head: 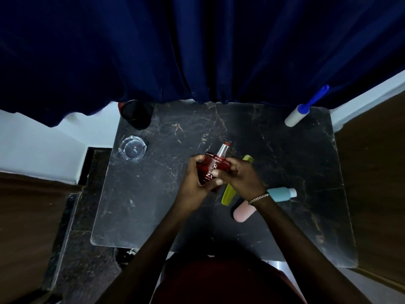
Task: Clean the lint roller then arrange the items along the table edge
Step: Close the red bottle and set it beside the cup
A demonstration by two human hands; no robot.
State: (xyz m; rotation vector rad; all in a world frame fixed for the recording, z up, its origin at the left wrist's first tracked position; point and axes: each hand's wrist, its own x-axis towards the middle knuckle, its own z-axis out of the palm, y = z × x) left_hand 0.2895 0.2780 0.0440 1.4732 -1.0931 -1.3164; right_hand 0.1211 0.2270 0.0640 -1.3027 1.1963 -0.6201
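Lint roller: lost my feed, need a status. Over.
Both hands on red bottle, mid-table. Lint roller untouched, far right corner. Comb, pink case, blue bottle loose under right arm.

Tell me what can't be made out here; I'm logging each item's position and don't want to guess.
- Red bottle, head view: both the left hand and right hand cover its sides; label only partly readable.
- Yellow-green comb: middle hidden under the right hand.
- Pink case and blue bottle: near ends hidden behind the right wrist.
- Black cup: contents lost in darkness.
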